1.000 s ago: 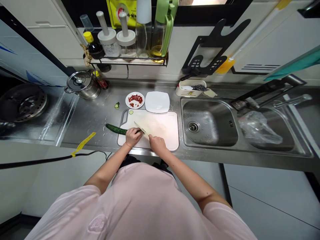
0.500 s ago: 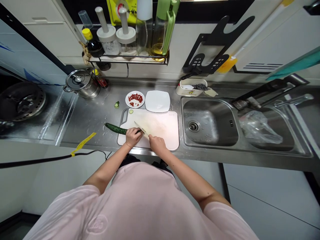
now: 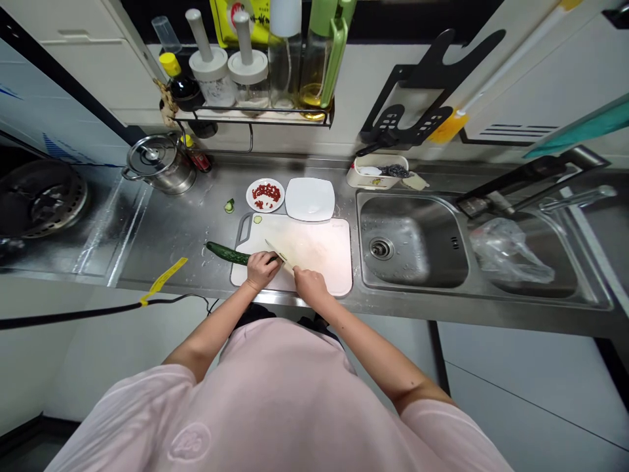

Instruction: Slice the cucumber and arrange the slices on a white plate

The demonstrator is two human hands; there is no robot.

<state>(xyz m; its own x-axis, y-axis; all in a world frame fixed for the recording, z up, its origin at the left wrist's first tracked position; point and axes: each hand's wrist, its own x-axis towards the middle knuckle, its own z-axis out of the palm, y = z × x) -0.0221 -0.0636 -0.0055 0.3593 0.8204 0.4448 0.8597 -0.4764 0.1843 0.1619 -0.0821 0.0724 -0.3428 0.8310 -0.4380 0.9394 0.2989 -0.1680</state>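
A dark green cucumber (image 3: 226,253) lies slantwise over the left edge of the white cutting board (image 3: 324,252). My left hand (image 3: 262,269) is closed on its right end, fingers curled. In my right hand (image 3: 310,284) is the handle of a kitchen knife (image 3: 278,252), whose blade points up and left, right against the cucumber's cut end by my left fingertips. Exactly how deep the edge sits in the cucumber is hidden by my fingers. One cucumber slice (image 3: 257,219) rests at the board's upper left corner.
Behind the board stand a plate of chopped red pieces (image 3: 265,187) and a white plate (image 3: 309,198). Cucumber scraps (image 3: 229,206) lie on the steel counter. To the right is a sink (image 3: 413,239); a lidded pot (image 3: 160,164) stands at the back left.
My right hand and the knife have shifted very slightly to the right. The cucumber and my left hand look the same.
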